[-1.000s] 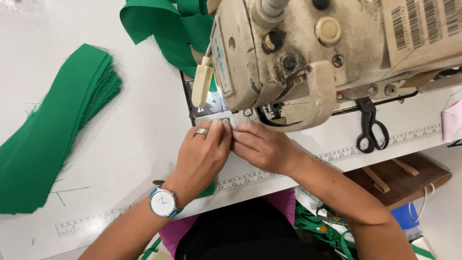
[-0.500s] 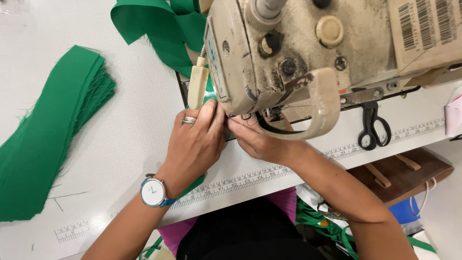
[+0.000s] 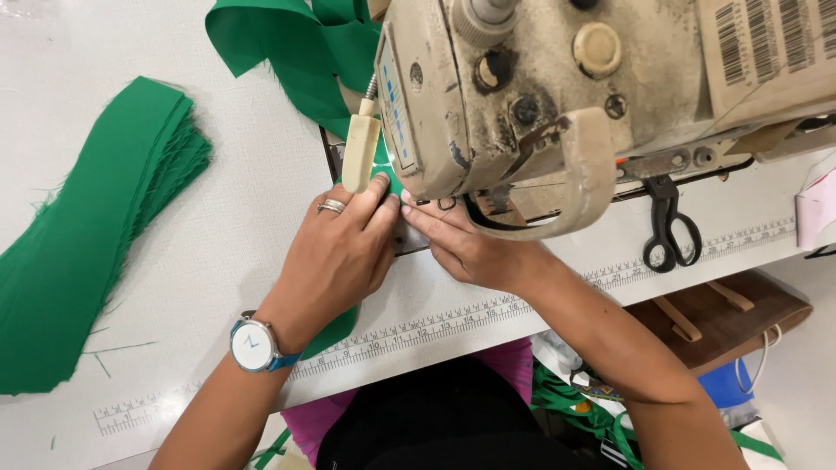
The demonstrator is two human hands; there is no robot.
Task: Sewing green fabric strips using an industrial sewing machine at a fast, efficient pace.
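Matt green woven cloth, frayed at its cut edges, lies flat under the grip of the left hand and the right hand on a smooth, matt white table. Just above the grip, the sewing machine shows cream-painted metal, chipped, grimy and dulled by dark oil stains, with a glossy cream plastic lever beside it. A polished metal ring gleams on the left hand; its wrist carries a smooth-faced watch on a blue strap. Right of the grip hang black, matt metal scissors. Far left, a stack of green cloth strips looks soft and fuzzy-edged.
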